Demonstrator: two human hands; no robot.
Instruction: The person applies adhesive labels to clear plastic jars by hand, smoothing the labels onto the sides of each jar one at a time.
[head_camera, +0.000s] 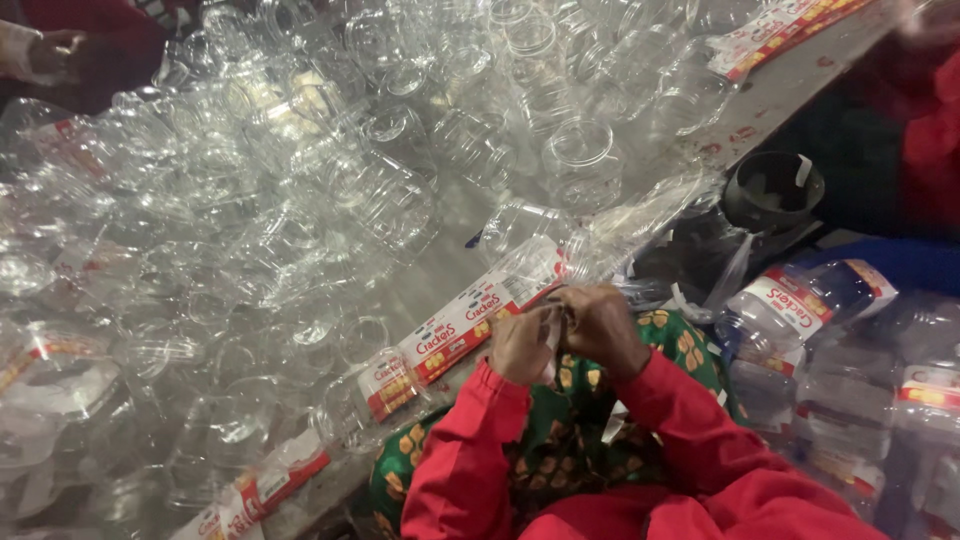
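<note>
A thin white label strip (553, 335) is pinched between the curled left hand (522, 345) and right hand (600, 325). Clear, glossy plastic jars (400, 200) are heaped across the counter (790, 85) up to its near edge.

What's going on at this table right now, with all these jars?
A person in red sleeves holds both hands together over their lap, the left hand and right hand pinching a small white strip. A long printed label sheet lies at the table edge. The table is heaped with clear plastic jars; labelled jars lie to the right.
</note>
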